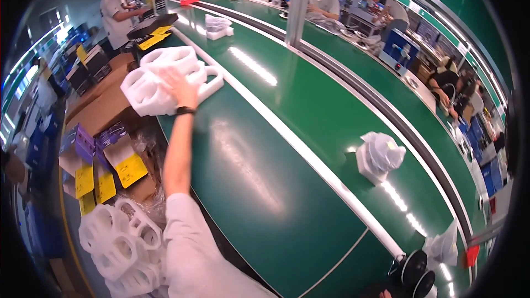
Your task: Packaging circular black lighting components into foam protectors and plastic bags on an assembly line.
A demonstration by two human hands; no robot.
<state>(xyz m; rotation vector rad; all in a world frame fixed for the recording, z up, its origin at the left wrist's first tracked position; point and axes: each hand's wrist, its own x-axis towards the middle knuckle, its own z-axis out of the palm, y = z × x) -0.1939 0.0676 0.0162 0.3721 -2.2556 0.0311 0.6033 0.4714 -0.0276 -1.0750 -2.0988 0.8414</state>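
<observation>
The fingers of the left hand (182,85) are spread wide over the foam (157,100), blurred, their tips hard to tell from the white beneath; whether they press or only rest I cannot tell. The foam sits at the far left end of the dark table (248,160), several pieces together, one ring reaching out to the right. It is matt white, thick-walled, with oval openings and faceted outer sides; the hand hides its middle, so the count is unclear.

A dark band (185,110) circles the wrist, above a pale cloth sleeve (190,232). Left of the arm lie brown cardboard (102,107), purple boxes (118,152) with yellow flaps, crinkled clear film (149,146) and a foam pile (113,265), cut off below.

Right of the table, past a smooth white rail (339,185), a glossy green belt (309,110) carries a bundle (381,154) in cloudy wrap, its contents hidden. At the lower edge, only fingertips of the right hand (385,294) show, near black discs (417,276); their grip cannot be told
</observation>
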